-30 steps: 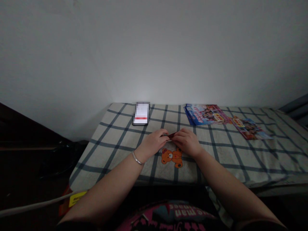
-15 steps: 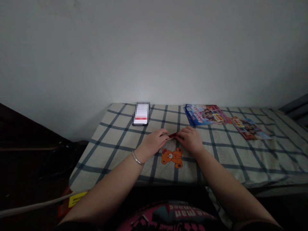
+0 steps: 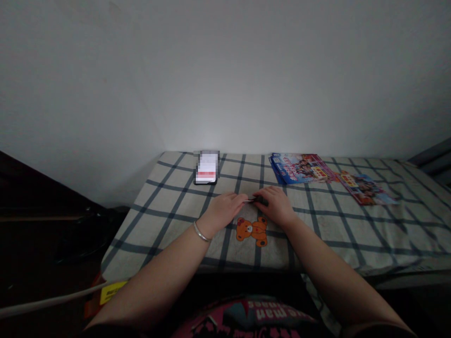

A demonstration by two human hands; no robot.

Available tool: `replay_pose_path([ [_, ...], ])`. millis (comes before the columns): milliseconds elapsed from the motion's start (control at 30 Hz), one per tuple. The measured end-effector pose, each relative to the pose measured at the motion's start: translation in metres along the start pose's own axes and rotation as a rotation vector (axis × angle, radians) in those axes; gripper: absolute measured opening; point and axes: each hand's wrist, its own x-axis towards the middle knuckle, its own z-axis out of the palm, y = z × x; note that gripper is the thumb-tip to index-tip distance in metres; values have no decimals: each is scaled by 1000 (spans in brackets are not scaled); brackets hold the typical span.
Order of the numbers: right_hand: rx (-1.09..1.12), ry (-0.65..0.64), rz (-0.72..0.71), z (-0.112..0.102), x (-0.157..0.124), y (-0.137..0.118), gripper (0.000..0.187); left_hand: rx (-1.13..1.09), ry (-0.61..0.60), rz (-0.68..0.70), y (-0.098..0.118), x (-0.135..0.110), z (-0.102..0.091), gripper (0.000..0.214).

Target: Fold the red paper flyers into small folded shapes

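Over the checked cloth, my left hand (image 3: 224, 210) and my right hand (image 3: 278, 204) face each other with a narrow gap between the fingertips. A small, thin, dark folded piece (image 3: 260, 200) with a pale edge spans that gap; it looks like paper. Fingers of both hands are pinched on it, the left at its left end and the right at its right part. Much of the piece is hidden behind the fingers. A silver bangle (image 3: 201, 232) circles my left wrist. Just below the hands lies an orange teddy bear picture (image 3: 251, 231) on the cloth.
A phone (image 3: 206, 168) with a lit, blurred screen lies near the wall. Colourful printed leaflets (image 3: 299, 168) are stacked at the back right, and another leaflet (image 3: 368, 188) lies beside them. The checked tablecloth (image 3: 169, 202) ends at the wall.
The folded piece has turned slightly between my fingers, showing a darker side by the right hand. My left fingers have closed up a little; the arms stay nearly in place.
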Motion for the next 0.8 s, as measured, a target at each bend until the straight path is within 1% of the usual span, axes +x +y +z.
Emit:
replay_pose_path([
  [100,-34,-25,-42,-2,1,-3,9,13,-1,-29,3,1,-2,15],
  [267,3,-13,-28,0,1,-2,10,18,21,-108,4,1,-1,22],
  [367,48,-17,31,0,1,-1,9,15,20,-194,1,0,0,28],
  [467,112,-48,124,0,3,0,7,12,33,-274,-1,0,-1,36],
  [600,146,-83,208,0,5,3,8,-52,30,-366,-1,0,-5,39],
  [700,139,-82,247,2,5,7,9,-102,18,-409,-2,1,-6,41],
  [800,125,-73,280,3,5,10,11,-159,27,-404,-4,1,-6,39],
])
